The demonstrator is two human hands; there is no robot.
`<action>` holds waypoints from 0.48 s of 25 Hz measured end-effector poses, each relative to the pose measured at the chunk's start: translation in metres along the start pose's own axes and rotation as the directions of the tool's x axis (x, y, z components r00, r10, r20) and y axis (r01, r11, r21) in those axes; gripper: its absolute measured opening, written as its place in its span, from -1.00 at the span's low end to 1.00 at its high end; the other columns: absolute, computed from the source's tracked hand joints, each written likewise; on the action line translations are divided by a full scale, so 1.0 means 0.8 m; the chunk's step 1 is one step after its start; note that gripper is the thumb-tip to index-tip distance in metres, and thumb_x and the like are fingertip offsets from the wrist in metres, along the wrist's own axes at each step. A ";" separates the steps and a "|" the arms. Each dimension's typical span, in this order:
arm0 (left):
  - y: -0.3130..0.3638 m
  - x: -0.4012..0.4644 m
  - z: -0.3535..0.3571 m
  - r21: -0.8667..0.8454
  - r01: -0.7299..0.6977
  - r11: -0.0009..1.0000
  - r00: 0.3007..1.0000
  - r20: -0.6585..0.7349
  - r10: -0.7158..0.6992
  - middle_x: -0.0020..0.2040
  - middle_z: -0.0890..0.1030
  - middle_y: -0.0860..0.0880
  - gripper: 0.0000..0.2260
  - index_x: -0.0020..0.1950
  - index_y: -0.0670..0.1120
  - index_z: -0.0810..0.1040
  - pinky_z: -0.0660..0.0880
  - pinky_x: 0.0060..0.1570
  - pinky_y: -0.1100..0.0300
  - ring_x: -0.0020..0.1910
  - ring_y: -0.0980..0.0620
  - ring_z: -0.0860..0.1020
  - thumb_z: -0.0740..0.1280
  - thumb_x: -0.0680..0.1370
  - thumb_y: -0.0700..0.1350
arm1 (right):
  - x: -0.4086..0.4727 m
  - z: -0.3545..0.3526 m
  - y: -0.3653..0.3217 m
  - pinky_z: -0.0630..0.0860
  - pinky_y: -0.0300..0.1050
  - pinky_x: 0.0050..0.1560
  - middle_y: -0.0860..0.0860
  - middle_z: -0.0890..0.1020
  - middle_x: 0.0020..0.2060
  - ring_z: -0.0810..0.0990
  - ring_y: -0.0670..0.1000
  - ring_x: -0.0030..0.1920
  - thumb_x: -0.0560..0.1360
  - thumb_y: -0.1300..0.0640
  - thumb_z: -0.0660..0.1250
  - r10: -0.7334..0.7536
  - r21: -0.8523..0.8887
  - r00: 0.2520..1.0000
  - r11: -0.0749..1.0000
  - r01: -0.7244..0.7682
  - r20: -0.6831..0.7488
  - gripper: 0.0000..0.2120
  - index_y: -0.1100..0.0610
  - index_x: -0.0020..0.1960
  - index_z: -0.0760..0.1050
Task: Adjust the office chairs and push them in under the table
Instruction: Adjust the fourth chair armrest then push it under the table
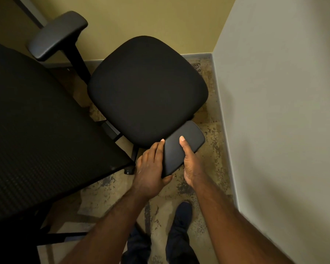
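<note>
Room corner: black-cushioned office chair (147, 90).

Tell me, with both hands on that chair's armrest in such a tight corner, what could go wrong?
The left hand and right hand grip only the near armrest, so a push may spin the chair rather than roll it straight. The white wall is close on the right, so the armrest could scrape it. The person's shoe stands near the chair's base and may get bumped.

Black office chair (148, 90), corner-parked
</note>
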State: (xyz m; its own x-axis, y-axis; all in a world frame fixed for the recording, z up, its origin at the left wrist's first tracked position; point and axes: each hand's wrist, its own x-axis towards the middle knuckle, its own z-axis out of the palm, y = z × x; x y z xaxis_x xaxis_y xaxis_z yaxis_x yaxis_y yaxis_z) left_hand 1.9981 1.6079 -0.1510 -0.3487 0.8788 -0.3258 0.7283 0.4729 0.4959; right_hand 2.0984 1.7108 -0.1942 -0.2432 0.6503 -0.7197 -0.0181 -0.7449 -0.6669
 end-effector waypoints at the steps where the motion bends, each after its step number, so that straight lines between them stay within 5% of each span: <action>1: 0.001 0.000 0.000 -0.002 0.000 1.000 1.000 -0.001 0.000 0.55 0.06 0.01 0.03 0.58 0.02 -0.18 0.11 0.43 -0.06 0.47 0.01 0.09 0.51 0.39 0.10 | -0.001 0.001 0.000 0.59 -0.04 -0.01 0.01 0.69 0.07 0.67 -0.01 0.06 0.24 -0.28 0.54 -0.001 0.000 1.000 1.000 0.001 -0.009 -0.29 0.06 0.27 0.52; 5: 0.003 -0.003 -0.009 -0.008 -0.008 1.000 1.000 0.019 0.008 0.58 0.01 0.01 0.05 0.58 0.02 -0.21 0.04 0.46 0.01 0.52 0.01 0.03 0.50 0.39 0.12 | -0.012 0.004 -0.005 0.58 -0.07 -0.05 -0.02 0.71 0.02 0.68 -0.04 0.01 0.23 -0.28 0.54 -0.026 -0.030 0.999 0.999 0.025 -0.036 -0.32 0.07 0.21 0.54; 12: 0.010 -0.032 -0.056 -0.018 -0.029 0.999 1.000 -0.005 0.029 0.60 -0.16 0.06 -0.01 0.58 0.01 -0.26 -0.19 0.49 0.12 0.55 0.09 -0.21 0.42 0.46 0.17 | -0.059 0.011 -0.032 0.60 -0.21 -0.09 0.01 0.61 0.20 0.64 -0.11 0.06 0.42 -0.17 0.44 -0.127 -0.093 0.988 0.988 0.120 -0.082 -0.33 0.06 0.42 0.34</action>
State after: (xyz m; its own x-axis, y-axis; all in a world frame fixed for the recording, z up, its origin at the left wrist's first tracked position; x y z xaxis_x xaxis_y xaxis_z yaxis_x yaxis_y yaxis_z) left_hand 1.9860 1.5922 -0.1027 -0.3302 0.8926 -0.3070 0.7278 0.4479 0.5193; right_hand 2.1018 1.6979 -0.1413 -0.1581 0.7499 -0.6424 0.0431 -0.6448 -0.7632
